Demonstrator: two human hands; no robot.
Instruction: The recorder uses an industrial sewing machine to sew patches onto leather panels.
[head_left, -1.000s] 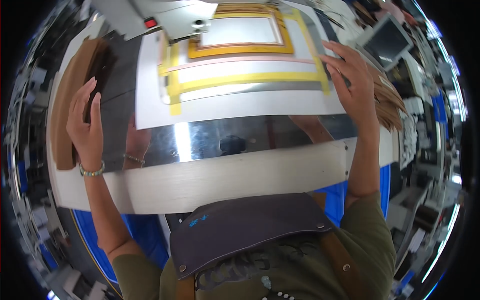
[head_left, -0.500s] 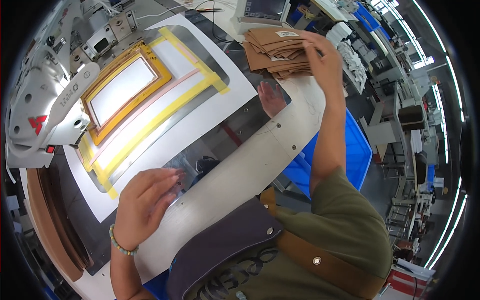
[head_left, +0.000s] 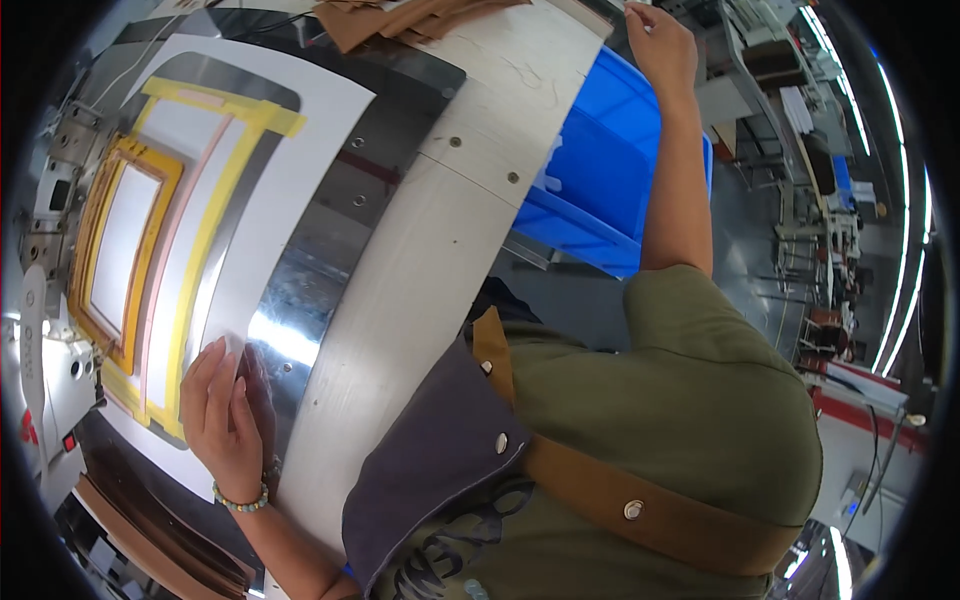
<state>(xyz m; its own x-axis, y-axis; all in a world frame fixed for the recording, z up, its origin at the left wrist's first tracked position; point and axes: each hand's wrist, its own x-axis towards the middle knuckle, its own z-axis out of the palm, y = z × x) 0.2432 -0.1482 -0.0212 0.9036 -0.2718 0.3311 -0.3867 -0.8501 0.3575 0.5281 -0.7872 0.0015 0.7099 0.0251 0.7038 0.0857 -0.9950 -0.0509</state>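
Left hand flat on the template, right hand out past the bench.

The left hand (head_left: 225, 415) lay with fingers together on the white template sheet (head_left: 290, 190) near the tabletop's front edge; beyond, the right hand (head_left: 665, 45) reached past the blue bin (head_left: 610, 170), fingertips pinched, the held thing unclear.

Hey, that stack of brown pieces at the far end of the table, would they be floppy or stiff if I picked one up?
Probably floppy: the brown pieces lie flat and thin, overlapping loosely, like cut leather or fabric. Likely light for their size, since the pile looks shallow. They may slide easily, as the white table under them looks smooth.
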